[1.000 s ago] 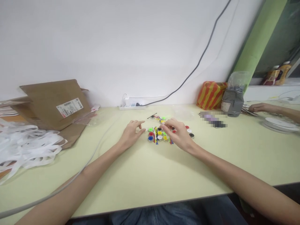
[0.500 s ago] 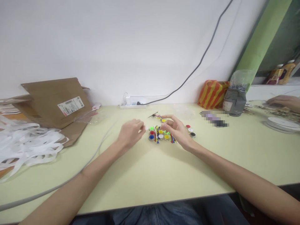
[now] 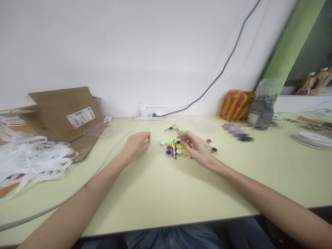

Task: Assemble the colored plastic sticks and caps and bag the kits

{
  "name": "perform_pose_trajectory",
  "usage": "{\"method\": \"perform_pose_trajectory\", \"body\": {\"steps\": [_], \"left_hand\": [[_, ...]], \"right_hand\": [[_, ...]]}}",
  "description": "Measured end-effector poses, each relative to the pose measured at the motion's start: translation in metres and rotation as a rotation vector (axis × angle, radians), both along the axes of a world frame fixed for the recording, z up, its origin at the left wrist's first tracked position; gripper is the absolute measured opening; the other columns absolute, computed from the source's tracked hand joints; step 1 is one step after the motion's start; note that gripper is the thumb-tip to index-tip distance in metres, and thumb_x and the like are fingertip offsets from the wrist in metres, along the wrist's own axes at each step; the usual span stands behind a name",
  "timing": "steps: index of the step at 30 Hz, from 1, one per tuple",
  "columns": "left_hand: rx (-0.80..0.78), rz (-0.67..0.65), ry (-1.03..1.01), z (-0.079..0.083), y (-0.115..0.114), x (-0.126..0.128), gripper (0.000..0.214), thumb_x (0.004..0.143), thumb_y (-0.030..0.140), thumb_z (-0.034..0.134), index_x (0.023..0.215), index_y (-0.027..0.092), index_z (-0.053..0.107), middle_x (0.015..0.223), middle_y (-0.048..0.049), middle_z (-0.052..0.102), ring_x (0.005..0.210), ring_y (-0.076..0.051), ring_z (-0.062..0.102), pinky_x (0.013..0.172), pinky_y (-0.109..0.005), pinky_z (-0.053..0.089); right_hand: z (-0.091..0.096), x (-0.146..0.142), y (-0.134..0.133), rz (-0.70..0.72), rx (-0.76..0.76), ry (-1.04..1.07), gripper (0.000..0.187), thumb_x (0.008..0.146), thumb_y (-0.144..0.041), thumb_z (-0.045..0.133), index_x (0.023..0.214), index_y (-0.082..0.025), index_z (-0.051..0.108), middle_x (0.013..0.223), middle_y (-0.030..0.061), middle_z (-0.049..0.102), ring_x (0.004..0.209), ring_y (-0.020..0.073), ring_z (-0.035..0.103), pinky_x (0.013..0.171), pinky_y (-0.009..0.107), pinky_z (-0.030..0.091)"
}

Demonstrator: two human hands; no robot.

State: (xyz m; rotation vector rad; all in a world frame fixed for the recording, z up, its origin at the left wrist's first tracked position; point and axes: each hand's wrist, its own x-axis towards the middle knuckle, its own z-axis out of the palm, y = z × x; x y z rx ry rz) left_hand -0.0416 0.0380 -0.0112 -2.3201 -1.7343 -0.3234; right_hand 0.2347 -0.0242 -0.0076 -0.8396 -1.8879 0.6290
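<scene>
My left hand (image 3: 137,144) is over the table, left of the small parts, its fingers curled and closed. Close beside its fingertips is a thin white stick (image 3: 151,146); whether they touch cannot be told. My right hand (image 3: 196,149) hovers above the parts with thumb and forefinger apart, nothing visible between them, and covers some of them. Around it sit several small round clear pieces with coloured tops, among them a blue one (image 3: 168,152), a white one (image 3: 162,143) and a black one (image 3: 214,150). Thin coloured sticks (image 3: 174,150) lie between the round pieces.
A black stick (image 3: 170,128) and more small parts lie farther back. A power strip (image 3: 149,118) stands at the wall. At left are a cardboard box (image 3: 64,110), white strapping (image 3: 33,162) and a grey cable (image 3: 103,169). A phone (image 3: 246,139) and white discs (image 3: 313,139) lie right.
My left hand has moved a little left, away from the round pieces, and the white stick now shows beside it. The right hand has barely shifted. Another person's hand at far right has left its place.
</scene>
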Motion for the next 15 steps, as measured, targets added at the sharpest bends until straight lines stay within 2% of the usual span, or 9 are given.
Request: {"method": "perform_pose_trajectory", "body": {"steps": [3,7,15], "left_hand": [[-0.053,-0.095,0.002,-0.002,0.001,-0.002,0.026,0.096,0.034,0.038,0.083,0.022,0.057,0.086,-0.0054,0.068,0.076,-0.021,0.061,0.064,-0.031,0.033],[-0.089,-0.207,-0.010,-0.008,-0.001,0.001,0.031,0.097,0.034,0.036,0.073,0.022,0.050,0.078,-0.0061,0.062,0.071,-0.022,0.057,0.062,-0.032,0.031],[-0.122,-0.258,-0.080,-0.015,-0.006,0.014,0.022,0.090,0.027,0.043,0.068,0.022,0.046,0.070,-0.0041,0.057,0.066,-0.020,0.053,0.061,-0.031,0.030]], "right_hand": [[-0.001,0.001,0.001,0.019,0.052,-0.047,0.019,0.094,-0.016,0.047,0.103,-0.021,0.063,0.088,0.0031,0.065,0.078,0.0157,0.059,0.069,0.029,0.045],[-0.003,0.002,0.003,0.025,0.150,-0.092,0.021,0.092,-0.010,0.047,0.095,-0.020,0.065,0.089,0.0037,0.067,0.080,0.0161,0.059,0.071,0.029,0.043],[0.001,0.004,0.002,0.032,0.225,-0.103,0.025,0.089,-0.004,0.045,0.088,-0.018,0.065,0.086,0.0042,0.066,0.079,0.0154,0.058,0.070,0.028,0.042]]}}
